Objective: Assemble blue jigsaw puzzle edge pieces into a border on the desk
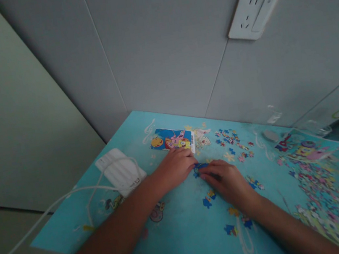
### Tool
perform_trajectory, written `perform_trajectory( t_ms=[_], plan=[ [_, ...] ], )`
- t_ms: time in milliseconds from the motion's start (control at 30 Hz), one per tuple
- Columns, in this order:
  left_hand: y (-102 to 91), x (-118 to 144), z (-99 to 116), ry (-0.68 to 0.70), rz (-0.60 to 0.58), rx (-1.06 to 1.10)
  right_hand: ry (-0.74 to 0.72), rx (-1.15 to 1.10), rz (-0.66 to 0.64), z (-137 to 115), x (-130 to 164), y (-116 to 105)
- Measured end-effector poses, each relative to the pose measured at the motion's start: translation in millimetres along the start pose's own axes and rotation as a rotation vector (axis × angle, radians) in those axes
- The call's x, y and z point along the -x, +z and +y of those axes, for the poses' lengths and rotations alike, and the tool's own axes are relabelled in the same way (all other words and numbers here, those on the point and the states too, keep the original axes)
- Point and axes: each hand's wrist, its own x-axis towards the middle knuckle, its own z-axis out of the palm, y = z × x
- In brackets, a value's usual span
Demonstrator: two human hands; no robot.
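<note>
Pinching small blue jigsaw pieces (pixel 201 167) at frame centre, our left hand (pixel 175 166) and right hand (pixel 226 180) meet fingertip to fingertip. Both lie palm-down, fingers narrowed, on the glossy turquoise table (pixel 185 235).

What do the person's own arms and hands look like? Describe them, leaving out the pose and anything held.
Both forearms are bare, with no sleeves in view up to the bottom edge of the picture. The left hand and the right hand wear no gloves. No watch, bracelet or ring shows on either wrist or on the fingers, though the picture is dim and a little soft.
</note>
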Motion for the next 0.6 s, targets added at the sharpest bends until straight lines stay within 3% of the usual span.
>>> perform_trajectory(
  t_ms=[600],
  plan=[
    [0.1,1,-1,-0.003,-0.001,-0.004,-0.088,0.154,-0.032,-8,-1,6]
  ],
)
